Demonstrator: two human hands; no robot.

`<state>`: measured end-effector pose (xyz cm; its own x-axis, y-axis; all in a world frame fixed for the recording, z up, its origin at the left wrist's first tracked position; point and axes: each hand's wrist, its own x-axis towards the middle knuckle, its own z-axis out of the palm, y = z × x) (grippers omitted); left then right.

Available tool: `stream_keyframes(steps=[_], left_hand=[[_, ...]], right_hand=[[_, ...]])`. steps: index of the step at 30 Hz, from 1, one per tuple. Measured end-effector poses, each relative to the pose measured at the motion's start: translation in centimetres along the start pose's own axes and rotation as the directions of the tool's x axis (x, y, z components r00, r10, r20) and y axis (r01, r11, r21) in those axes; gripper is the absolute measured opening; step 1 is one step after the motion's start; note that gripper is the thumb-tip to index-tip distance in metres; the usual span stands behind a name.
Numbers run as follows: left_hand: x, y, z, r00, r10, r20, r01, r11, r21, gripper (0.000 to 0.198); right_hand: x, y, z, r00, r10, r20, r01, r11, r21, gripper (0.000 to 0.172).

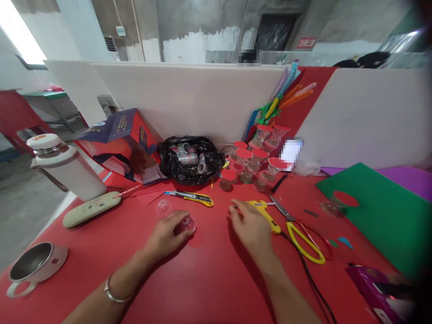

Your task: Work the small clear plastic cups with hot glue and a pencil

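My left hand (168, 235) is closed around a small clear plastic cup (188, 223) on the red tabletop. Just behind that hand lies another clear plastic piece (164, 207), round and shallow. My right hand (251, 227) hovers over the table with fingers stretched and slightly apart, and I see nothing in it. Directly beside it is a yellow glue gun (275, 226), partly hidden by the hand, its black cord running toward the front edge. Scissors with yellow and red handles (305, 240) lie right of the glue gun. A yellow utility knife (194, 198) rests between and beyond the hands.
A black bag (168, 168) of plastic cups stands at the back, beside several red-topped clear cups (259, 154). At left are a white thermos (72, 168), a pencil case (92, 209) and a mug (56, 258). Green sheet (371, 211) and purple device (374, 288) lie right.
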<state>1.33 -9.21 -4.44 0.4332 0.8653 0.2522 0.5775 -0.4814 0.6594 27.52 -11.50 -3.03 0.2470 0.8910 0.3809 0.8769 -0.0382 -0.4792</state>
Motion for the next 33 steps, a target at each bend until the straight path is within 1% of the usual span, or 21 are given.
stream_keyframes(steps=[1,3,4,6,8,10,12,14,16,17,19,21,23,25,28,30,31,33], left_hand=[[0.1,0.1,0.0,1.0,-0.004,-0.016,0.003,1.0,-0.031,0.034],[0.2,0.5,-0.1,0.998,-0.021,-0.058,0.015,0.995,-0.1,0.032],[0.3,0.7,-0.1,0.996,-0.036,-0.078,0.025,0.991,-0.134,0.032],[0.4,1.0,0.0,0.99,-0.092,-0.106,0.068,0.975,-0.211,0.031],[0.4,1.3,0.1,0.978,-0.185,-0.094,0.144,0.932,-0.332,0.031],[0.3,1.4,0.3,0.958,-0.284,-0.028,0.231,0.832,-0.504,0.036],[0.1,1.5,0.5,0.935,-0.348,0.073,0.302,0.671,-0.677,0.046],[-0.1,1.6,0.7,0.92,-0.36,0.156,0.33,0.497,-0.802,0.054],[-0.2,1.8,0.7,0.916,-0.345,0.206,0.332,0.358,-0.873,0.057],[-0.2,1.9,0.7,0.915,-0.335,0.223,0.33,0.306,-0.893,0.057],[-0.2,2.0,0.6,0.914,-0.313,0.258,0.337,0.231,-0.913,0.055],[-0.2,2.1,0.5,0.911,-0.29,0.293,0.353,0.179,-0.918,0.051],[-0.2,2.1,0.4,0.907,-0.27,0.322,0.367,0.138,-0.92,0.049],[-0.2,1.9,0.3,0.902,-0.265,0.34,0.378,0.105,-0.92,0.047],[-0.3,1.7,0.4,0.895,-0.266,0.358,0.388,0.069,-0.919,0.046],[-0.3,1.6,0.4,0.894,-0.26,0.366,0.392,0.055,-0.918,0.045],[-0.3,1.6,0.4,0.894,-0.252,0.371,0.396,0.052,-0.917,0.045],[-0.3,1.6,0.4,0.895,-0.231,0.381,0.402,0.051,-0.914,0.046]], right_hand=[[0.5,1.1,-0.7,0.998,0.024,-0.053,-0.031,0.991,-0.133,0.035],[1.4,3.2,-2.0,0.993,0.069,-0.098,-0.097,0.944,-0.315,0.038],[1.6,4.2,-2.4,0.99,0.109,-0.088,-0.134,0.923,-0.362,0.04],[1.7,5.6,-2.8,0.974,0.222,-0.041,-0.219,0.89,-0.4,0.047],[1.6,6.3,-2.9,0.951,0.31,0.019,-0.277,0.873,-0.402,0.053],[1.5,6.4,-2.7,0.936,0.346,0.063,-0.293,0.868,-0.402,0.055],[1.5,6.3,-2.6,0.934,0.344,0.091,-0.278,0.864,-0.42,0.055],[1.7,6.3,-2.5,0.934,0.338,0.117,-0.251,0.852,-0.46,0.054],[1.9,6.4,-2.5,0.922,0.358,0.148,-0.246,0.836,-0.49,0.05],[2.0,6.5,-2.5,0.913,0.372,0.168,-0.253,0.838,-0.484,0.046],[2.1,6.6,-2.7,0.904,0.375,0.204,-0.264,0.866,-0.424,0.038],[2.1,6.2,-2.9,0.921,0.328,0.21,-0.251,0.912,-0.324,0.033],[2.0,5.3,-3.0,0.954,0.247,0.168,-0.208,0.953,-0.22,0.034],[1.7,3.8,-3.1,0.978,0.177,0.111,-0.167,0.982,-0.089,0.04],[0.9,1.2,-3.0,0.986,0.149,0.077,-0.157,0.981,0.11,0.048],[0.2,-0.3,-2.7,0.99,0.125,0.066,-0.135,0.978,0.159,0.047],[0.0,-0.8,-2.5,0.995,0.092,0.039,-0.097,0.982,0.163,0.047],[-0.5,-1.6,-2.1,0.998,-0.007,-0.065,0.015,0.992,0.129,0.045]])
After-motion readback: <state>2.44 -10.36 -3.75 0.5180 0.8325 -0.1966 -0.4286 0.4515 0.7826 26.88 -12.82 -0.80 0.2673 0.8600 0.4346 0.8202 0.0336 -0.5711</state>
